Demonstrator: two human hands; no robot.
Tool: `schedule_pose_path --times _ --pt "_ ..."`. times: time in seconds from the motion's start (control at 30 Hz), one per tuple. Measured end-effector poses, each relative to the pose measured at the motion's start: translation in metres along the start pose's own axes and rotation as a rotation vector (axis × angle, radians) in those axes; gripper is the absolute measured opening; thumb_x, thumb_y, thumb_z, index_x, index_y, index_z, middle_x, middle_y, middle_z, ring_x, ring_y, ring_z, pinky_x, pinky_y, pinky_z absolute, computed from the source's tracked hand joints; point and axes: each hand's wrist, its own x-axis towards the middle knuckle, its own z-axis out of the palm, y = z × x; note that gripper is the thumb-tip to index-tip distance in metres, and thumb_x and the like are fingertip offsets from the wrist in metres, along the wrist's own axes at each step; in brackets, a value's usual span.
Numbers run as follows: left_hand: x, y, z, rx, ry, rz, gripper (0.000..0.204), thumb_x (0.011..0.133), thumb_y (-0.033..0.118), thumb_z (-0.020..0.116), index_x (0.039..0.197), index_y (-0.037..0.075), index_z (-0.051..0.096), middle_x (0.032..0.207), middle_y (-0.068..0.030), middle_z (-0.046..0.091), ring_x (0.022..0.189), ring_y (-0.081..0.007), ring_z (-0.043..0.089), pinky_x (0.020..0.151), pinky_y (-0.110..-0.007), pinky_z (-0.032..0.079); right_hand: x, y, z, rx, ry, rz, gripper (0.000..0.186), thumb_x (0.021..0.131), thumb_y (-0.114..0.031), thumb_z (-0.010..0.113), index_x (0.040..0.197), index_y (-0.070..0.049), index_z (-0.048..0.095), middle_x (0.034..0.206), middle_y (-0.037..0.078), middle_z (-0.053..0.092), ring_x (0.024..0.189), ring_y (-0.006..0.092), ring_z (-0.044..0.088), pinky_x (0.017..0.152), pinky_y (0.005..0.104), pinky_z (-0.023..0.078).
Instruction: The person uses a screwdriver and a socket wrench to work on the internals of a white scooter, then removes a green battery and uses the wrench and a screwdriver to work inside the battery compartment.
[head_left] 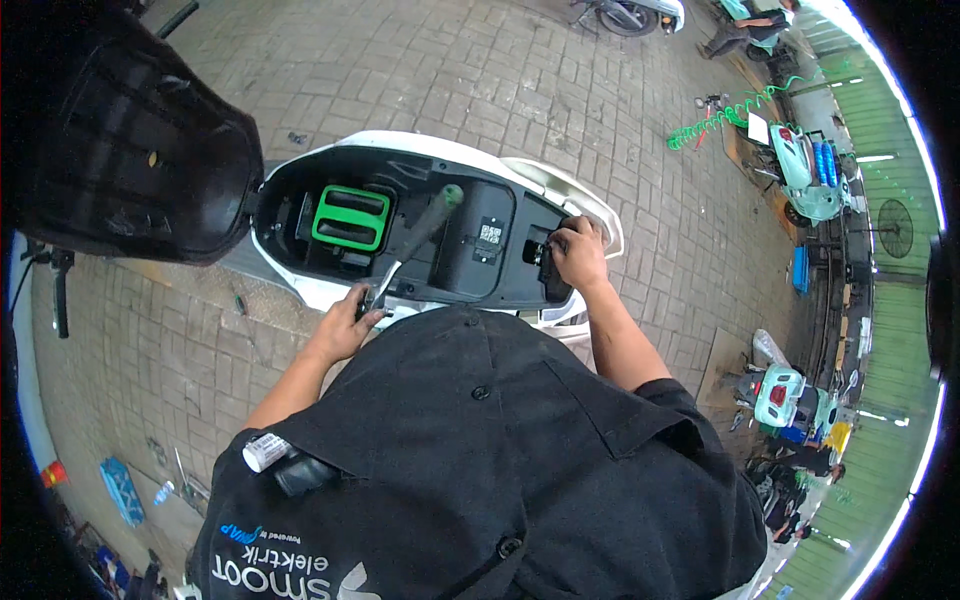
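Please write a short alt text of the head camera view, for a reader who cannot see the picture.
Seen from above, a person in a black shirt leans over a white scooter's open under-seat compartment. The left hand holds a green-handled tool near its metal end, and the right hand grips a black part at the compartment's rear. The raised seat stands left, over brick paving.

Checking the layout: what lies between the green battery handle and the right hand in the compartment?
In the head view, between the green battery handle and the right hand, a dark green-tipped tool slants across, beside a black panel.

Scooter (330,285) on grey brick paving (480,70)
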Motion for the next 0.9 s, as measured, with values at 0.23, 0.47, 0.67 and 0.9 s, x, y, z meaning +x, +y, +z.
schedule_pose_path --times 0.23,0.47,0.67,0.9 --pt "0.059 0.099 -0.02 0.373 -0.111 0.24 0.055 0.085 0.039 0.069 0.127 0.007 0.053 0.107 -0.0192 0.066 0.098 -0.0389 0.063 0.086 -0.045 0.049 -0.031 -0.061 -0.113 0.504 0.555 -0.232 0.047 0.081 -0.029 0.073 0.119 -0.007 0.056 0.116 0.016 0.055 0.113 0.0338 0.052 0.096 0.0428 0.042" --pt "0.12 0.175 0.008 0.626 -0.242 0.62 0.052 0.081 0.036 0.071 0.125 0.013 0.056 0.1 -0.0108 0.064 0.094 -0.0305 0.064 0.082 -0.041 0.049 -0.058 -0.068 -0.105 0.096 -0.542 0.011 0.051 0.082 -0.039 0.071 0.118 -0.007 0.057 0.105 0.019 0.065 0.1 0.039 0.062 0.083 0.0464 0.051" --pt "0.133 0.179 0.038 0.392 -0.244 0.465 0.06 0.084 0.028 0.068 0.134 0.006 0.043 0.121 -0.0218 0.058 0.111 -0.0382 0.059 0.096 -0.046 0.047 -0.096 -0.041 -0.085 0.373 -0.344 0.329 0.041 0.088 -0.033 0.063 0.113 -0.001 0.056 0.098 0.027 0.066 0.096 0.0445 0.062 0.082 0.049 0.05" --pt "0.103 0.077 0.031 0.461 -0.26 0.386 0.055 0.087 0.034 0.066 0.133 0.01 0.047 0.13 -0.018 0.053 0.121 -0.0375 0.051 0.102 -0.048 0.04 -0.113 -0.01 -0.057 0.376 -0.247 0.487 0.041 0.088 -0.032 0.064 0.113 0.0 0.058 0.099 0.028 0.066 0.096 0.0446 0.063 0.083 0.0491 0.05"
